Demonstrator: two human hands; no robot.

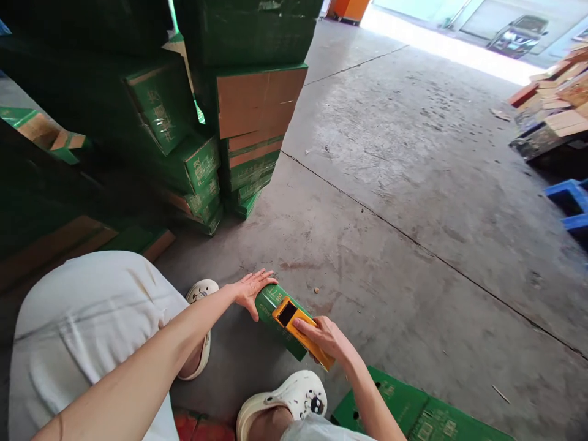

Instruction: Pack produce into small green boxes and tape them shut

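A long, narrow green carton [269, 300] lies on the concrete floor in front of my feet. My left hand [252, 289] rests against its far-left end, fingers and thumb spread apart. My right hand [321, 337] is closed around a yellow handheld tool [303, 337] with a dark window near its front end. The tool lies over the carton's upper face, and its front end covers part of the printed lettering. The frame does not show whether the tool touches the carton. My right fingers are mostly hidden under the tool; the thumb is on top.
Stacked green cartons [261, 101] stand at the left and ahead. A flattened green carton sheet [427, 410] lies at the lower right. Blue plastic pallet parts [572, 199] and piled cardboard [565, 98] are at the right edge. My white clogs [298, 392] flank the carton.
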